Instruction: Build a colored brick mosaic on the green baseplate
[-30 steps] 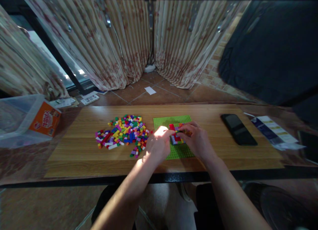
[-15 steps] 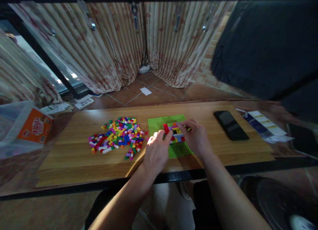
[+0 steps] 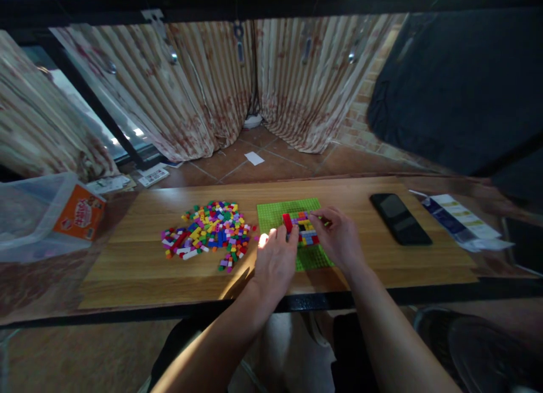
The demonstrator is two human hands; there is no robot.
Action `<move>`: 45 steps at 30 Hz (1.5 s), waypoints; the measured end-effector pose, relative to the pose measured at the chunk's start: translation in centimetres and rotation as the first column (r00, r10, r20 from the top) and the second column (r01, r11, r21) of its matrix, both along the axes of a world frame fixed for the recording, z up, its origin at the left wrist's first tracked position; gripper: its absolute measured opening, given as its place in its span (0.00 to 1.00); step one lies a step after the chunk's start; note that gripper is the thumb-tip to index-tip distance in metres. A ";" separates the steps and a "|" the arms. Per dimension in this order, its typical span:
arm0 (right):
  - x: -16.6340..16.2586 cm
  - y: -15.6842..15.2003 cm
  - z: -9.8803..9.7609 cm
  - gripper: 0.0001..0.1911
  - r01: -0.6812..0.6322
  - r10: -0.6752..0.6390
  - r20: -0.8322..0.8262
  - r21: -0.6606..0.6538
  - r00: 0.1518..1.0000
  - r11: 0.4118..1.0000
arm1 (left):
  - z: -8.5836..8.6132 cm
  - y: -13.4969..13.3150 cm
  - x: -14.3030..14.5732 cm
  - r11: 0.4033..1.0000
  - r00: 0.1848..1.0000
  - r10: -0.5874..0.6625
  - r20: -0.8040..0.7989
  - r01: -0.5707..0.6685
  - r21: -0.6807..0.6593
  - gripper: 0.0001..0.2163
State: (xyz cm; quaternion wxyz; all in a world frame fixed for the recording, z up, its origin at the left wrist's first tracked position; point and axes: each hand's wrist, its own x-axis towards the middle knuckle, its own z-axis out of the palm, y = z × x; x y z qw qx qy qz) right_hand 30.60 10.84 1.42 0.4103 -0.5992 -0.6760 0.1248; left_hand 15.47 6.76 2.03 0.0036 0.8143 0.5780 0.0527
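Observation:
A green studded baseplate lies on the wooden table, with a low build of multicoloured toy bricks on it. At the build's left edge a red brick sticks up. My left hand has its thumb and fingertips closed about the lower part of this red brick, partly covering it. Over the build's right edge, my right hand makes a pinch at the far corner; whatever lies between those fingertips is too small to tell. Left of the plate spreads a pile of loose toy bricks in many colours.
A black phone lies to the right on the table. Beyond the right end are printed papers. A clear plastic box with an orange label stands at the left. Curtains hang behind.
The whole view has shifted slightly, so the scene sits a little further right and lower. Both hands stay at the brick build, with hardly any change in their grip.

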 end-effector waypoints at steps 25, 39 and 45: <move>-10.0 -3.5 -2.0 0.07 -0.452 0.489 0.186 -0.209 0.852 0.867 | 0.6 4.9 -14.6 0.821 0.469 0.341 0.815 -0.570 -0.016 0.19; -13.1 -2.4 -5.7 0.08 -0.483 0.473 0.102 0.133 0.875 0.865 | 1.6 3.2 -20.6 0.752 0.489 0.562 0.667 -0.637 -0.168 0.17; -14.3 -2.9 -4.2 0.10 -0.432 0.424 0.084 0.133 0.902 0.892 | 2.3 2.5 -20.8 0.738 0.518 0.610 0.600 -0.647 -0.192 0.16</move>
